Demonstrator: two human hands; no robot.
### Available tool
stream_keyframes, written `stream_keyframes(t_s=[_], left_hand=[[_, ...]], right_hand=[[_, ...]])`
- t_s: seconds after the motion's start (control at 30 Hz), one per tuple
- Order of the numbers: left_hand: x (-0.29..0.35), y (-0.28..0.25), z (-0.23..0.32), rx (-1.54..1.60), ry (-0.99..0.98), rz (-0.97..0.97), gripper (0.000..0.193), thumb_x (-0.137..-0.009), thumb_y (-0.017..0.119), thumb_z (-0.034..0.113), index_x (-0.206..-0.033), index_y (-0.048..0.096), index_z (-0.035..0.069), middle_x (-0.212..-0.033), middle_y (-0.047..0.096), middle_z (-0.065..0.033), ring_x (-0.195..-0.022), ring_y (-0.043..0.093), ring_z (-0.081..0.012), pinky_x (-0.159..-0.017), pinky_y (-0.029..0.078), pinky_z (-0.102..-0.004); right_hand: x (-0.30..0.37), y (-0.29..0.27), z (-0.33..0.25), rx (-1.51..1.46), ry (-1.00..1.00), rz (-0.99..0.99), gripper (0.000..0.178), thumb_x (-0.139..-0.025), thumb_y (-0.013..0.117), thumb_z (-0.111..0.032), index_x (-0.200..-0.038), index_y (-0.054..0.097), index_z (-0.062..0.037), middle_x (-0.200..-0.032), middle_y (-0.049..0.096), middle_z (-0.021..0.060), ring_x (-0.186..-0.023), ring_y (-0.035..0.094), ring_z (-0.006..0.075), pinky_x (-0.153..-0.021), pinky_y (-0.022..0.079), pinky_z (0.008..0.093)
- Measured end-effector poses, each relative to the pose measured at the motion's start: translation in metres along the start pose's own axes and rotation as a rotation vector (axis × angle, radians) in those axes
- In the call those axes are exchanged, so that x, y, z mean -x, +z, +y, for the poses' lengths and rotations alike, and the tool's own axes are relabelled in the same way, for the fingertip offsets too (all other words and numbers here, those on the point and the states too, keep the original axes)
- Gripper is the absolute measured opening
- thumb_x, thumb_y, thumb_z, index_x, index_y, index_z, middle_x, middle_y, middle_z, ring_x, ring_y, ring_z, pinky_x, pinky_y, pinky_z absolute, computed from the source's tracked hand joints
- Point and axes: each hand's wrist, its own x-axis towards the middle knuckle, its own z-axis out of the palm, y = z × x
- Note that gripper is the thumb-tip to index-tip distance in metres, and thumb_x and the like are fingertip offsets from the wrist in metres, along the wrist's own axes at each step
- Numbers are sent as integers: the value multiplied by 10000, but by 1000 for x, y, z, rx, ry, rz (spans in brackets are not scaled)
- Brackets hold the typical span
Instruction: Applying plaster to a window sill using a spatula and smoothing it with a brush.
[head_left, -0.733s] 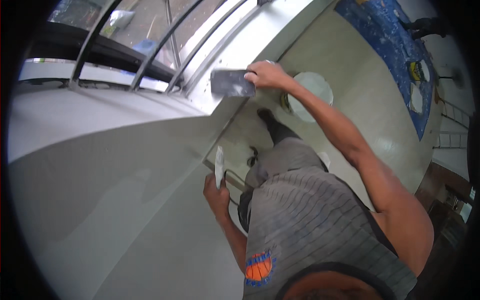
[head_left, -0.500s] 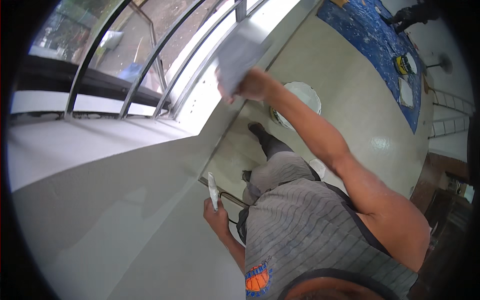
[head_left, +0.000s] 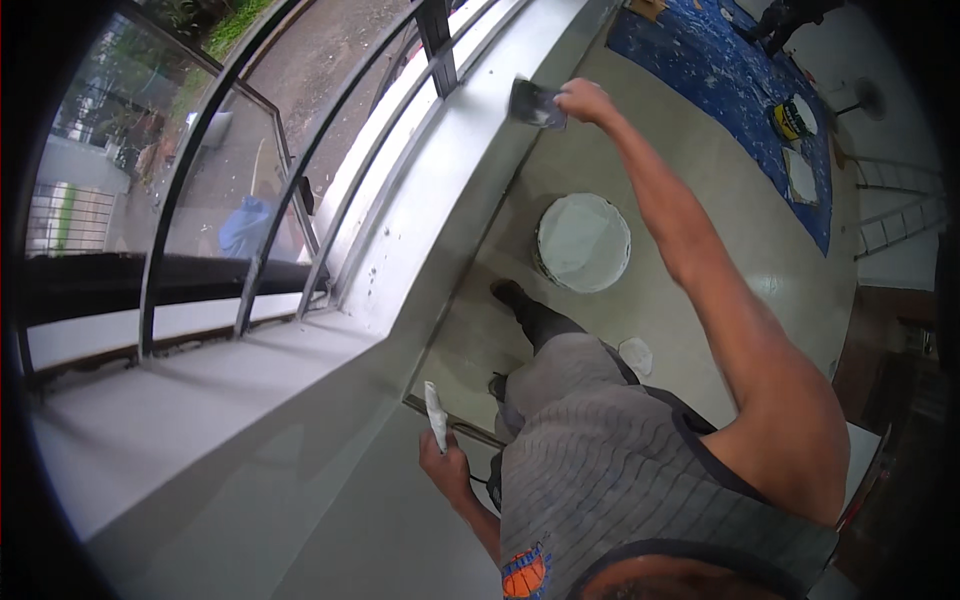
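Right hand (head_left: 588, 102): fingers clasp dark flat scraper (head_left: 530, 103) at edge of window sill (head_left: 412, 215). Left hand (head_left: 447, 472): fingers grip white-smeared tool (head_left: 435, 412), apart from sill.

Daylight fills the barred window (head_left: 235, 180) here; below it, a grey wall (head_left: 260, 455); right of it, pale floor (head_left: 680, 190); farther from it, a blue sheet (head_left: 710, 75) and ladder (head_left: 904, 220).

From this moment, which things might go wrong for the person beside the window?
The flat blade in the right hand, held out by the window sill, might slip from its grip and fall. The round bucket on the floor stands near the person's foot, so a careless step could knock it.
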Motion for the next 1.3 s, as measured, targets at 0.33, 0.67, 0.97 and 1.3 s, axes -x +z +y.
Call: stream_keyframes(t_s=[0.33,0.67,0.97,1.3], left_hand=[[-8,8,9,14,-15,-63,120,-761,569,33,-874,585,-3,-687,494,-92,-629,480,-183,-593,390,-277],[6,5,-5,72,-47,-20,145,-798,562,57,-929,619,33,-705,520,-34,-642,480,-99,-594,395,-233],[34,-12,-29,55,-81,70,151,-799,556,50,-934,622,46,-747,552,-35,-686,506,-113,-629,404,-248],[34,-19,-33,85,132,39,166,-682,552,-42,-845,527,-26,-771,519,-125,-704,518,-276,-667,410,-303]], right_hand=[[-16,-9,56,120,-168,-307,162,-761,564,-267,-693,552,-120,-582,503,3,-575,510,109,-528,439,283],[-18,-43,40,961,-491,-233,260,-796,531,-250,-597,522,-84,-576,498,34,-575,507,175,-576,436,356],[199,-3,109,1949,626,-999,219,-651,538,-195,-784,641,-54,-835,628,141,-763,611,274,-642,473,399],[460,-78,139,1812,1085,-557,278,-670,542,-215,-886,616,-57,-888,615,163,-854,599,299,-720,481,388]])
